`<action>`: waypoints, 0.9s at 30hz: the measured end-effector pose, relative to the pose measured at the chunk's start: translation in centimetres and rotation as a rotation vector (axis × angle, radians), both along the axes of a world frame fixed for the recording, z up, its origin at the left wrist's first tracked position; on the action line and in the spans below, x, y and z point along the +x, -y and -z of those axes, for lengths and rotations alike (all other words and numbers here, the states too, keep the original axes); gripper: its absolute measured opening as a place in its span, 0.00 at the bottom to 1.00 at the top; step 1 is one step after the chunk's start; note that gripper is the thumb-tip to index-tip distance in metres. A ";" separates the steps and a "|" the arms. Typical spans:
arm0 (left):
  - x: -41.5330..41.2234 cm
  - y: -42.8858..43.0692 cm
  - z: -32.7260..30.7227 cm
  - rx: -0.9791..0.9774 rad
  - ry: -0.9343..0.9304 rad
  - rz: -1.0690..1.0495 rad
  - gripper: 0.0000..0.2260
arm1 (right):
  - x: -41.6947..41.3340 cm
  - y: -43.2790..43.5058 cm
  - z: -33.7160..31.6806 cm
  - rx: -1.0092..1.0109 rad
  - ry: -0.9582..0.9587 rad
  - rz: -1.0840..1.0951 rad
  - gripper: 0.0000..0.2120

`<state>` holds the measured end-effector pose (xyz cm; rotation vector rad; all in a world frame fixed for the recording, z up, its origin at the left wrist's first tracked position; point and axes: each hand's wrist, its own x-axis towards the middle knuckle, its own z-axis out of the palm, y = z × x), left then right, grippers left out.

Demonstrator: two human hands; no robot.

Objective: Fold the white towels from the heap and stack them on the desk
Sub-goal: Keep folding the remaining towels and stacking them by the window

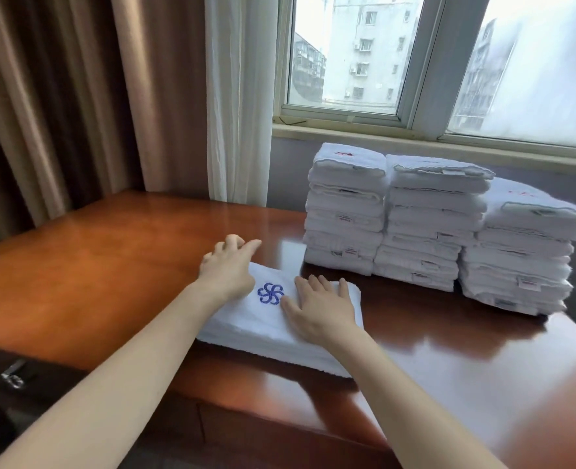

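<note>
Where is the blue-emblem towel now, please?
Head view, centre: the folded white blue-emblem towel lies on the reddish wooden desk under the right hand, left of the stacked white towels.

Terry-cloth towel [273,330], glossy wooden desk [110,258]

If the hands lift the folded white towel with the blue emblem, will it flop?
Probably yes: the folded white towel is soft layered cloth, so unsupported ends should sag. It may slide easily on the glossy brown wooden desk.
</note>
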<state>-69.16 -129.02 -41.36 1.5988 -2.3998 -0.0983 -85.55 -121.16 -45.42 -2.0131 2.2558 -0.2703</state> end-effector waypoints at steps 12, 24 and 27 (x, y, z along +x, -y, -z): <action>-0.6 0.5 4.1 0.134 0.085 0.204 0.22 | -0.8 -2.1 1.9 -0.259 0.025 -0.023 0.26; -0.9 0.1 4.8 0.153 0.088 0.036 0.23 | -2.6 -1.3 2.1 -0.066 0.116 -0.122 0.33; -1.0 -0.2 4.8 0.133 0.076 0.018 0.22 | -3.0 -1.7 2.3 -0.165 0.179 -0.136 0.29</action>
